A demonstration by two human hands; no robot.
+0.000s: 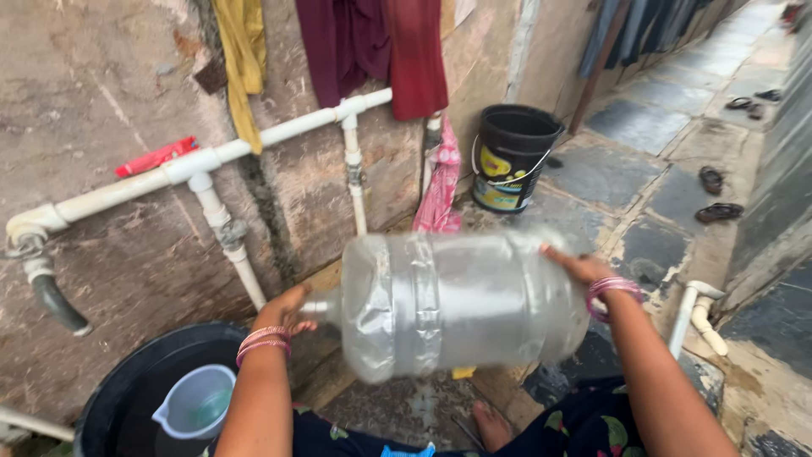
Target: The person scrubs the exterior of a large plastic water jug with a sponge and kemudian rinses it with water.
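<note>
a big clear plastic jug (452,300), ribbed round the middle and dented near the shoulder, lies on its side in the air between both hands, its outline smeared by blur. the left hand (286,306) wraps the narrow neck end; the right hand (579,267) lies spread flat against the base, fingers wide over the plastic. pink bangles sit on both wrists. whether anything is inside the jug cannot be told.

behind it a rough, stained plaster wall carries white plastic pipes (254,144) with metal taps and a short black hose end (57,303) at far left. a red strip (156,156) lies on the top pipe. yellow cloth (241,59) and maroon cloth (381,46) hang on the wall above, and a pink checked cloth (441,182) hangs just behind the jug's top edge.

a black bucket (512,156) with a wire handle stands on the wet stone floor beyond. low left, a wide black tub (127,389) holds a pale translucent mug (194,402) with a greenish tint inside; the left forearm crosses the tub's rim. sandals (717,196) lie well apart on the slabs at right, and a bare foot (491,425) shows beneath the jug.
</note>
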